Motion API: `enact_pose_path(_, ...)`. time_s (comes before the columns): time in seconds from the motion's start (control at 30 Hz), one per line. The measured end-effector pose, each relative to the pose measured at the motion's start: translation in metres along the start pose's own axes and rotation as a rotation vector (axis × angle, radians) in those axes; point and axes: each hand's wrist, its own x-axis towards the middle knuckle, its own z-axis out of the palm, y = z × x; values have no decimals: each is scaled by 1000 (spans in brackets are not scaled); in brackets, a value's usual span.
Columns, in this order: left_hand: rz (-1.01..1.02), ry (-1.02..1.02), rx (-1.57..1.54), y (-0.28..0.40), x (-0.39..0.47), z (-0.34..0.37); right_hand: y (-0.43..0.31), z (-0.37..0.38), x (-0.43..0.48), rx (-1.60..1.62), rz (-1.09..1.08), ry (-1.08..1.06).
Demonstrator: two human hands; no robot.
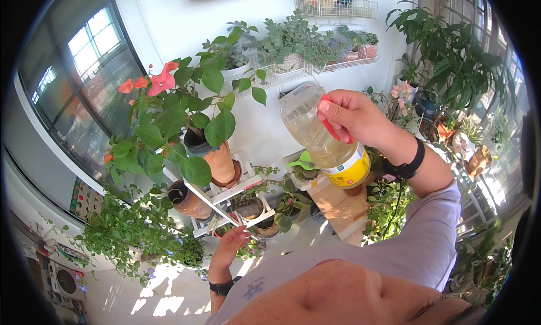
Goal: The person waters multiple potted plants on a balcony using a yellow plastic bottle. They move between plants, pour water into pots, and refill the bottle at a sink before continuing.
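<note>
My right hand (353, 115) grips the red handle of a large clear plastic jug (302, 113) with a yellow label that bears writing. The jug is raised and tilted, and cloudy, pale yellowish liquid seems to be inside. Lower down, my left hand (230, 244) has its fingers loosely bent and apart, with nothing seen in it. It is nearest to a white plant stand (224, 211). On that stand, left of the jug, a bougainvillea with pink-red bracts (162, 79) grows in a tall clay-coloured pot (217, 162).
Wire baskets (348, 65) of succulents (291, 37) hang on the white wall. Beneath the jug are a wooden bench (334, 206) and a bright green plastic item (303, 161). Trailing plants (135, 223) fill the left; several potted plants (463, 143) crowd the window side. A glass door (80, 79) stands far left.
</note>
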Motion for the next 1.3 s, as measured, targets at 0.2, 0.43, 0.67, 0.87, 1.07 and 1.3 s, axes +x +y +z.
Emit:
enact_pose_path(0.2, 24, 188, 31, 11, -11, 11, -42, -107, 52, -157, -171, 162)
enact_pose_path(0.43, 9, 322, 72, 30, -1, 0, -70, -155, 139, -300, -117, 135)
enact_pose_path(0.67, 9, 327, -59, 25, 26, -12, -65, -147, 215, -483, 70, 110)
enact_pose_path(0.87, 29, 205, -134, 20, 41, -25, -61, -144, 257, -641, 202, 178)
enact_pose_path(1.07, 40, 187, -196, 19, 55, -37, -63, -150, 270, -652, 295, 181)
enact_pose_path(1.3, 78, 168, -172, 14, 65, -46, -60, -156, 275, -640, 318, 195)
